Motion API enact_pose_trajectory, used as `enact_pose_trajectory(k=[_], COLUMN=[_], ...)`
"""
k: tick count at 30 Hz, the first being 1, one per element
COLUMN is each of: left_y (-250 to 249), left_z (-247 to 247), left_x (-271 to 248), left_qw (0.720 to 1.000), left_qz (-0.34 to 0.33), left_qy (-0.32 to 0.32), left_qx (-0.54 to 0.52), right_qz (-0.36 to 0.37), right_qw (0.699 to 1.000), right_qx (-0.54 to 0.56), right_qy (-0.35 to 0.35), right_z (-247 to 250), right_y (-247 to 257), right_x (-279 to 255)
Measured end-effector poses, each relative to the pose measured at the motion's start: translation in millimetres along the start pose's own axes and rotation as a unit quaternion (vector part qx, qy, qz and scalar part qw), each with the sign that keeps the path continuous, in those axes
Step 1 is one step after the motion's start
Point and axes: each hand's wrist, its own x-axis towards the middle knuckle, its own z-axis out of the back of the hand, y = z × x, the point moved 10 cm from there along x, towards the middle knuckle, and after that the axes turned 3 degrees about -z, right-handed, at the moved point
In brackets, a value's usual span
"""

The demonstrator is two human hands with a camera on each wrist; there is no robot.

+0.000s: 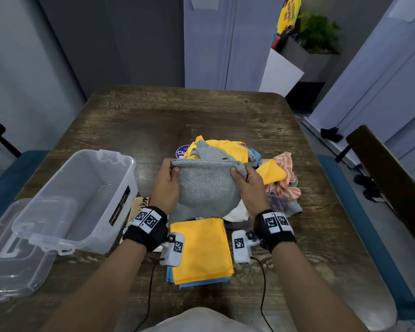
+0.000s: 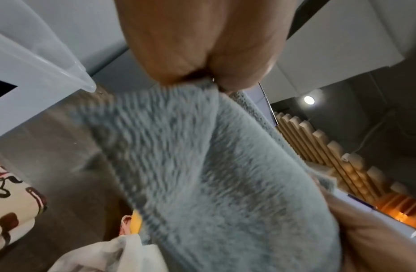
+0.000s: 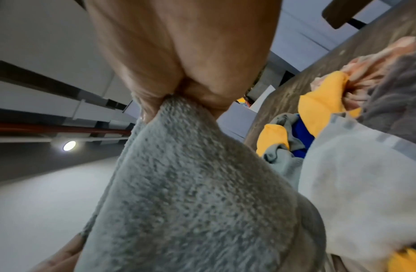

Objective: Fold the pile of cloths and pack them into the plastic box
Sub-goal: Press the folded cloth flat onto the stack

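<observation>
Left grip [image 1: 164, 182], right grip [image 1: 249, 185] pinch grey towel [image 1: 207, 188] corners (spanning between).

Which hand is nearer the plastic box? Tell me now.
Left. The left hand pinches the grey cloth at one corner, just beside the box; the right hand pinches the opposite corner, farther away, by the pile.
</observation>
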Motion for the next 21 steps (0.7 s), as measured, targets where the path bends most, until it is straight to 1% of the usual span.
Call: enact_pose_trajectory(k=[2,6,7,9,10,11,12,14,16,18,21], left_y=[-5,4,11,30,39,43,40,17,-10,-21,-19], left_z=[1,-4,-8,-17,-23,-28,-32,-40,-57,-67,-67], left_x=[-4,-11,-12,-16,-18,-19,-21,-23,-26,-25,-20], left_qw=[0.999,0.998,0.998,0.994,0.992,0.991,0.991,0.993,0.988,0.982,0.978], left_qz=[-0.004,0.025,0.037,0.075,0.089,0.089,0.074,0.010,-0.056,-0.080,-0.094], left_qy=[-0.023,-0.042,-0.032,0.009,0.033,0.055,0.069,0.088,0.137,0.167,0.172], left_qx=[0.023,0.039,0.048,0.074,0.082,0.089,0.090,0.076,0.048,0.049,0.074], right_qz=[0.015,0.017,0.014,0.003,-0.006,-0.018,-0.026,-0.036,-0.051,-0.089,-0.131], right_qw=[1.000,0.999,0.999,0.997,0.996,0.996,0.996,0.995,0.992,0.989,0.984], right_qx=[-0.011,-0.030,-0.040,-0.073,-0.085,-0.087,-0.079,-0.069,-0.048,-0.036,-0.035], right_qy=[-0.005,-0.018,-0.019,-0.014,0.000,0.019,0.038,0.070,0.103,0.113,0.117], right_z=[-2,-4,-4,-6,-10,-16,-22,-33,-44,-48,-47], right_y=[5,-6,-8,-13,-14,-16,-18,-16,-12,-14,-16], right_x=[3,4,4,5,5,5,4,0,-5,-8,-10])
